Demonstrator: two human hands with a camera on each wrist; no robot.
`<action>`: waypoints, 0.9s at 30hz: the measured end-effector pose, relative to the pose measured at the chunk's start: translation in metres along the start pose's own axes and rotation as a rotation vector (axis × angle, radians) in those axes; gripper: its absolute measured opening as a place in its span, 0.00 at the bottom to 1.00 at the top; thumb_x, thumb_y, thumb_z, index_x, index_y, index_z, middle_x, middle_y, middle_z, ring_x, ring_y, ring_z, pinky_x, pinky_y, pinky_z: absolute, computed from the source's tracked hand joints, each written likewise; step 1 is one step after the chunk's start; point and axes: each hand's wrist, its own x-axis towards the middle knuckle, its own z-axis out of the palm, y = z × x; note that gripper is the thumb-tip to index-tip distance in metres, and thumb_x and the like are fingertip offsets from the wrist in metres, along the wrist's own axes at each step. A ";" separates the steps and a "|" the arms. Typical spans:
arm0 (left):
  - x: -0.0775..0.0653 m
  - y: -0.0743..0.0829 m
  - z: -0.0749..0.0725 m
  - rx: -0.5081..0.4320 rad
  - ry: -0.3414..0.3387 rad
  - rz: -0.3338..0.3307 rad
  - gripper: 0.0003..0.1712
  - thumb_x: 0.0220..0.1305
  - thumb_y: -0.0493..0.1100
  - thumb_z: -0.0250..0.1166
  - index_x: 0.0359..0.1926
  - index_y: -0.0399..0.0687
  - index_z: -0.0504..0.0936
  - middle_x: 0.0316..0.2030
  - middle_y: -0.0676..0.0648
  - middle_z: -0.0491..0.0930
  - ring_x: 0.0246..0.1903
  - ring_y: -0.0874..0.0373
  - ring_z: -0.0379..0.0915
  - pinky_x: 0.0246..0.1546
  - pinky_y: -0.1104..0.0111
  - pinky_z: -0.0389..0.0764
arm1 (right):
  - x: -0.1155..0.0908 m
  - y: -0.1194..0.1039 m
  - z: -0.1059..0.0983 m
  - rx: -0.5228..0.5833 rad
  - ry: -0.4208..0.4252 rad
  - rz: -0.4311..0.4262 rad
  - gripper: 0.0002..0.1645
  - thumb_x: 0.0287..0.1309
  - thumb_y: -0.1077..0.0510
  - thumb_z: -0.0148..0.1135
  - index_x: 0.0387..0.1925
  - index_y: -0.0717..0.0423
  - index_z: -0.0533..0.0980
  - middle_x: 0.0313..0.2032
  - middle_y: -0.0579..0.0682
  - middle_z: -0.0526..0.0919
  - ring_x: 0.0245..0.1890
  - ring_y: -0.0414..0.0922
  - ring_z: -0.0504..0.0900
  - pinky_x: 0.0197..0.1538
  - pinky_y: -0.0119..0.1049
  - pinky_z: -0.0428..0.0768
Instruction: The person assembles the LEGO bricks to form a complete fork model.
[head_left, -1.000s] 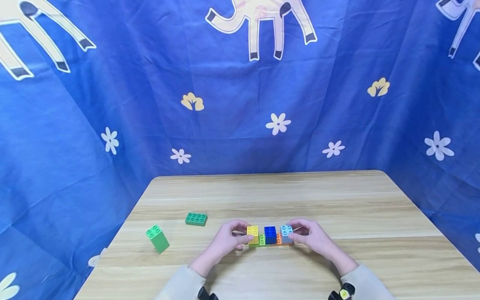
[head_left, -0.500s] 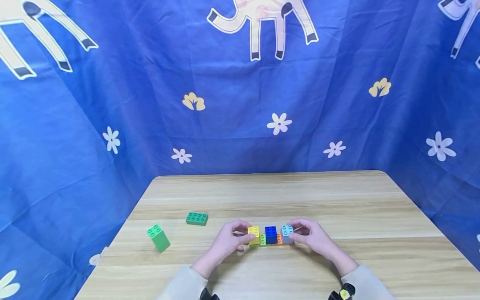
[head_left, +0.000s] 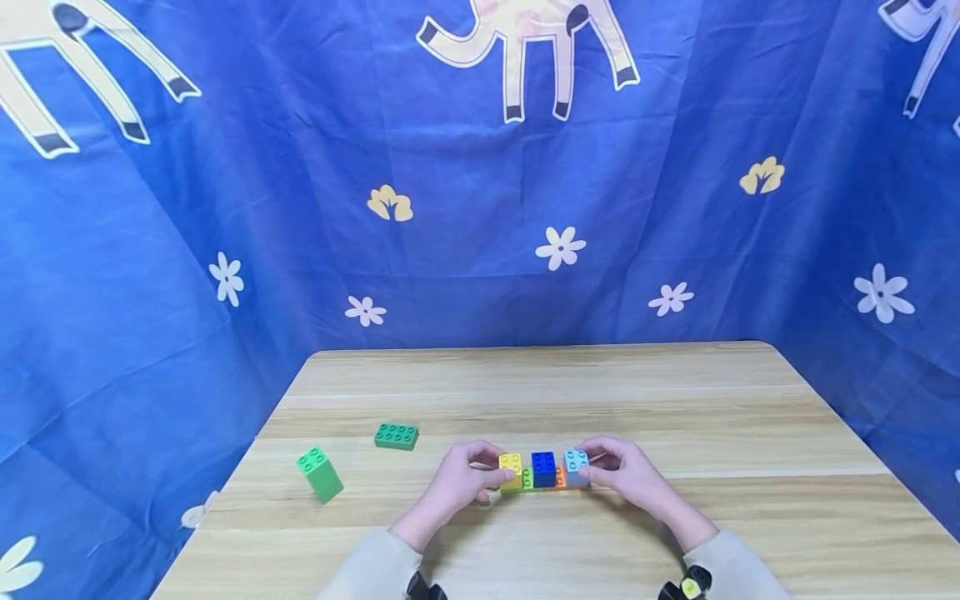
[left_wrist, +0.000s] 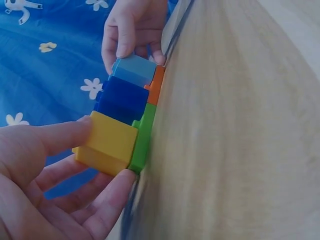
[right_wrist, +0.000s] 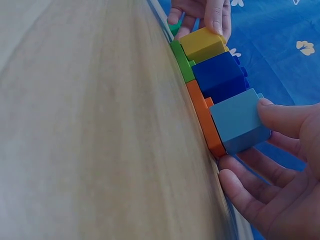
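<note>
Between the two hands sits a row of joined toy bricks on the table. Its base is a light green brick (left_wrist: 144, 137) and an orange brick (right_wrist: 204, 120) end to end. A yellow brick (left_wrist: 111, 138) stands on the green end, a dark blue brick (head_left: 543, 469) across the middle joint, a light blue brick (right_wrist: 239, 121) on the orange end. My left hand (head_left: 471, 477) pinches the yellow brick, thumb on its near side and fingers behind. On the opposite end, my right hand (head_left: 621, 475) grips the light blue brick between thumb and fingers.
To the left, a tall green brick (head_left: 322, 477) stands upright on the wooden table (head_left: 600, 392). A flat dark green brick (head_left: 396, 436) lies farther back. A blue patterned curtain (head_left: 465, 275) hangs behind the table and along both sides.
The whole scene has drifted slightly to the right in the head view. Both hands keep the same hold on the row of bricks.
</note>
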 end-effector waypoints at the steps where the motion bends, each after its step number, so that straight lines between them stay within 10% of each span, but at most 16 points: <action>1: 0.001 0.000 0.000 -0.004 -0.005 -0.008 0.21 0.47 0.41 0.73 0.43 0.39 0.79 0.37 0.45 0.79 0.30 0.56 0.77 0.24 0.63 0.82 | 0.000 -0.001 0.000 -0.001 0.002 0.003 0.19 0.53 0.62 0.65 0.47 0.65 0.75 0.39 0.57 0.80 0.38 0.53 0.78 0.39 0.32 0.78; 27: -0.003 -0.003 -0.004 -0.034 -0.053 0.025 0.24 0.50 0.42 0.72 0.48 0.39 0.76 0.41 0.43 0.78 0.36 0.54 0.78 0.27 0.62 0.82 | 0.011 0.036 0.000 0.001 -0.020 -0.029 0.26 0.52 0.55 0.67 0.51 0.63 0.74 0.40 0.54 0.81 0.37 0.46 0.80 0.42 0.32 0.78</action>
